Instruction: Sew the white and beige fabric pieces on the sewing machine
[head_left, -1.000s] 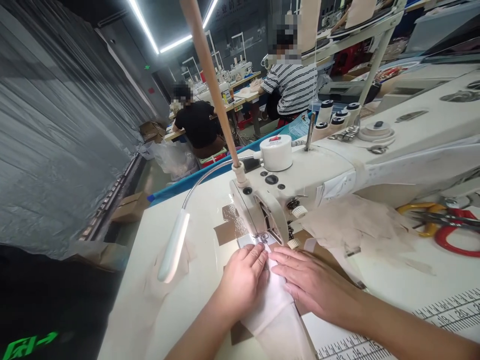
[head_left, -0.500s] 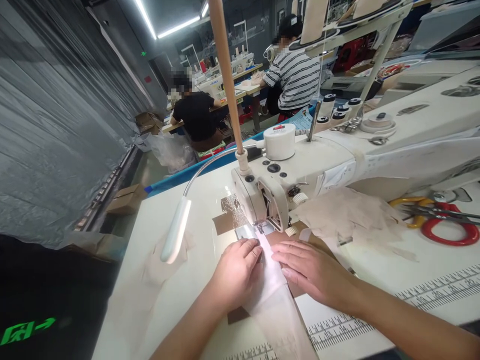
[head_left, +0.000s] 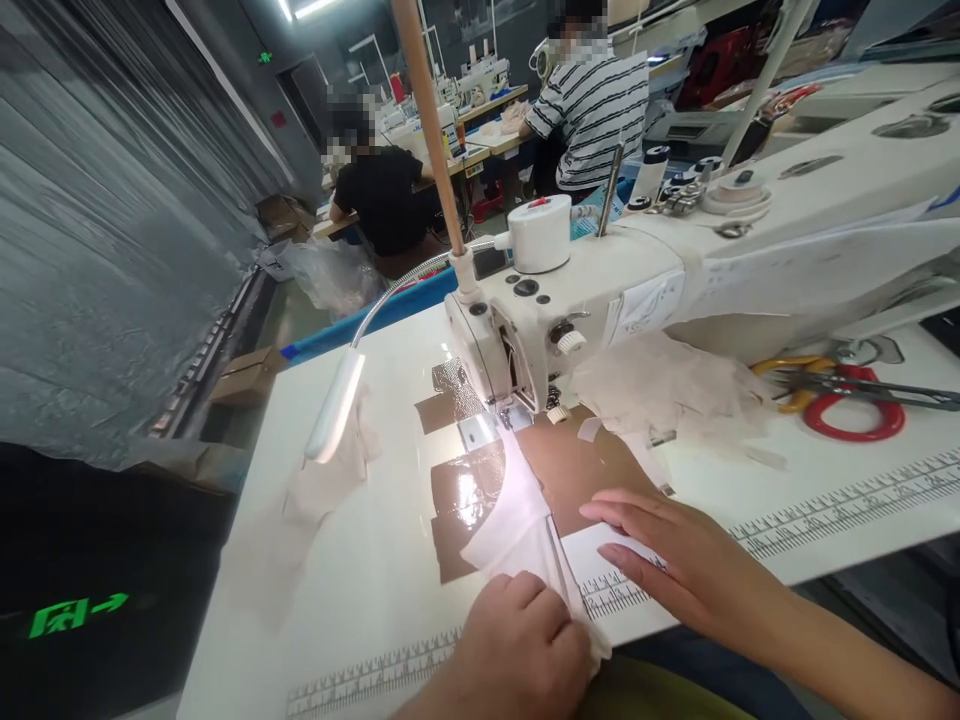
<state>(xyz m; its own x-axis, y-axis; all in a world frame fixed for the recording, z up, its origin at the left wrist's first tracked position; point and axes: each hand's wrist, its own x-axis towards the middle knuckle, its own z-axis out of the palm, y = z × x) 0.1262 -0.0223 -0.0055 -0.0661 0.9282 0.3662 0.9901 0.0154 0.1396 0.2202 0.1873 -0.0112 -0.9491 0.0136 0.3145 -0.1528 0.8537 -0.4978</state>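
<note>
The left hand [head_left: 529,645] clamped its fingers on pale fabric [head_left: 517,500] near the front edge of the counter [head_left: 375,560]; the right hand [head_left: 675,560] — thumb and fingers apart — was just beside it. The cloth reached the sewing machine [head_left: 585,270], with a striped-shirted person [head_left: 596,120] beyond.

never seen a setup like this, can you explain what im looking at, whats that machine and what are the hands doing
There's no robot here: these are a person's bare hands, seen by a camera worn on the head, looking forward and down. The big off-white machine is a sewing machine, with a small lamp on a bendy neck. The left hand is closed on the white fabric, whose narrow end reaches up to the needle area. The right hand is open beside it, holding nothing visible. On the white table you also see printed ruler markings, a loose heap of pale cloth and a red-handled tool.
</note>
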